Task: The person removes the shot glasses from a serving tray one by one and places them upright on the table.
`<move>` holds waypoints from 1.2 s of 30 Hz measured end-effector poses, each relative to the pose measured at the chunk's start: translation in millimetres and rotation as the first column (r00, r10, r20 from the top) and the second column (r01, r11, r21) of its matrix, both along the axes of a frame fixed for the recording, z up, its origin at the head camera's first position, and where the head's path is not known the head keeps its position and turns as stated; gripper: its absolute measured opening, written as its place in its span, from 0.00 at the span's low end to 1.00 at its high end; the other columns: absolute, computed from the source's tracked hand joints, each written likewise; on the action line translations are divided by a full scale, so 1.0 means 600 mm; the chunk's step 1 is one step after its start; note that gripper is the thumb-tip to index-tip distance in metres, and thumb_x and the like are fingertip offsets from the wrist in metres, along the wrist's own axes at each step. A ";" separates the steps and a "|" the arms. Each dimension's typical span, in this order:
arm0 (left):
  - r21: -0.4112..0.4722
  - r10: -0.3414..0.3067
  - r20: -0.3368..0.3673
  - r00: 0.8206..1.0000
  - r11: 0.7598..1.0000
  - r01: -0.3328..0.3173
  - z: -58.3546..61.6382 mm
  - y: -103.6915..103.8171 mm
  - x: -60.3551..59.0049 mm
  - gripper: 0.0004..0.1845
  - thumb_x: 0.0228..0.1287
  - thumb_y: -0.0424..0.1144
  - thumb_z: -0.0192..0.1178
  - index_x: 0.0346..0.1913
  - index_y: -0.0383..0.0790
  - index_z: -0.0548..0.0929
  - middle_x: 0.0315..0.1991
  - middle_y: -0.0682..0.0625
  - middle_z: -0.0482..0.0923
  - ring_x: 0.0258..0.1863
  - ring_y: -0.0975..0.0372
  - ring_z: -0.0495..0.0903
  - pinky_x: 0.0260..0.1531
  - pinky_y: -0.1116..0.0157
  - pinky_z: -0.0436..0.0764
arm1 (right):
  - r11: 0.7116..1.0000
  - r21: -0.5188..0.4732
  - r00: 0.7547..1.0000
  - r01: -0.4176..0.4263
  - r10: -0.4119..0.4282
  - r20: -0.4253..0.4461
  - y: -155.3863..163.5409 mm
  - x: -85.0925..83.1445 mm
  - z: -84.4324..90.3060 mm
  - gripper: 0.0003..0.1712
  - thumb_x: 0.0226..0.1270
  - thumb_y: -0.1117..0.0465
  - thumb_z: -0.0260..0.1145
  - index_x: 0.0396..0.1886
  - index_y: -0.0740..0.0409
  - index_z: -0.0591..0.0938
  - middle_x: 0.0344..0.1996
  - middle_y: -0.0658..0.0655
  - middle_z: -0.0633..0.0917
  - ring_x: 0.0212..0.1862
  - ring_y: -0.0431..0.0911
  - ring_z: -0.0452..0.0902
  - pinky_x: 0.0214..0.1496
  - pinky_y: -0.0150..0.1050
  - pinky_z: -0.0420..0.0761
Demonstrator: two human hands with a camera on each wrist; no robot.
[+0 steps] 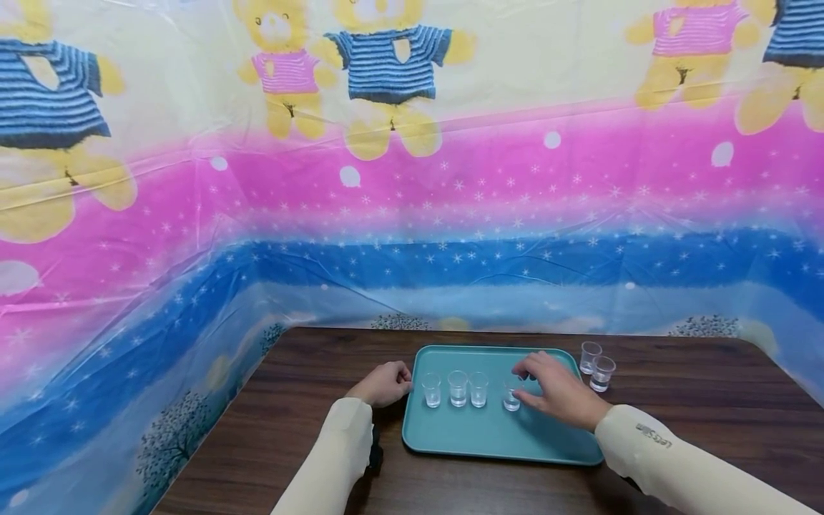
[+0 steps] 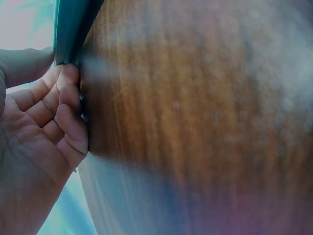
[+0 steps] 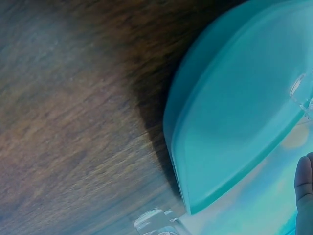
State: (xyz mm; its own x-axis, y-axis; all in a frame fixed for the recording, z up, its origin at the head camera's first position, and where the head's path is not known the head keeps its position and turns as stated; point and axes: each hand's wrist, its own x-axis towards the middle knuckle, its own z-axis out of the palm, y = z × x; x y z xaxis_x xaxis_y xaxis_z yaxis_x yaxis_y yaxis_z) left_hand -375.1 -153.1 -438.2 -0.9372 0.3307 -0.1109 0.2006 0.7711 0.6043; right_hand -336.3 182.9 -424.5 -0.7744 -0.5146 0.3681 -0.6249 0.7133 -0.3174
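Note:
In the head view, a teal tray (image 1: 476, 438) lies on the wooden table. My left hand (image 1: 381, 384) is at its left side. The left wrist view shows the thumb over the tray rim (image 2: 73, 29), with curled fingers against the outside. Three small clear plastic cups, a left one (image 1: 432, 392), a middle one (image 1: 458, 390) and a right one (image 1: 478, 391), stand upright in a row on the tray. Right of them, my right hand (image 1: 556, 390) holds another clear cup (image 1: 511, 402) between thumb and fingers, partly hiding it.
Beyond the tray's right edge, two more clear cups, one farther back (image 1: 589, 357) and one nearer (image 1: 602, 375), stand close together on the dark wooden table (image 1: 309, 372). A patterned cloth (image 1: 412, 265) hangs behind the table and along its left side.

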 end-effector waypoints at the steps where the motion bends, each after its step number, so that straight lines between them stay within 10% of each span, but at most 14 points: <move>1: 0.000 0.000 0.000 1.000 1.000 0.000 0.000 0.000 0.000 0.03 0.69 0.36 0.55 0.39 0.38 0.75 0.29 0.48 0.72 0.27 0.59 0.71 0.29 0.61 0.72 | 1.000 0.000 1.000 0.003 -0.003 0.002 -0.001 0.000 0.000 0.17 0.59 0.56 0.71 0.45 0.55 0.80 0.38 0.49 0.78 0.41 0.44 0.73 0.42 0.42 0.76; 36: -0.006 -0.011 -0.020 1.000 1.000 0.011 -0.001 0.000 -0.001 0.04 0.69 0.35 0.55 0.39 0.37 0.75 0.29 0.48 0.72 0.27 0.59 0.71 0.29 0.61 0.72 | 0.995 -0.025 0.995 0.092 -0.091 0.034 0.050 0.008 0.008 0.16 0.55 0.58 0.72 0.41 0.55 0.77 0.34 0.49 0.75 0.36 0.41 0.67 0.36 0.40 0.72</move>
